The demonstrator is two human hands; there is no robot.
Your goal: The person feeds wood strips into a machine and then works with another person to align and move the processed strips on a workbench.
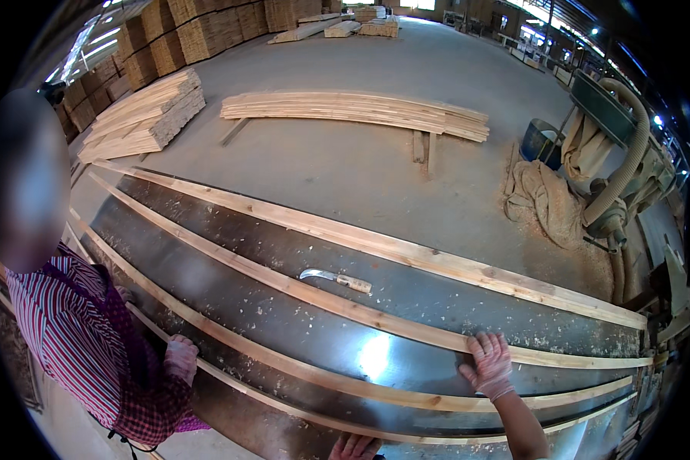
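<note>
Long pale wooden strips lie across a dark, shiny table. My right hand [489, 364], in a thin clear glove, rests on the second strip from the far side [406, 328]. Its fingers are spread over the wood, with the thumb apart on the near side. At the lower edge, only the fingers of my left hand [355, 448] show, slightly apart beside the nearest strip [429, 439]; the rest is cut off. A hooked knife [336, 279] with a wooden handle lies between the two farthest strips.
A co-worker in a striped top [77, 330] stands at the left, a gloved hand [181, 359] by the nearest strip. Beyond the table [284, 314] are stacked boards [353, 107] and a lumber pile [146, 115]. A dust collector with hose [617, 176] stands right.
</note>
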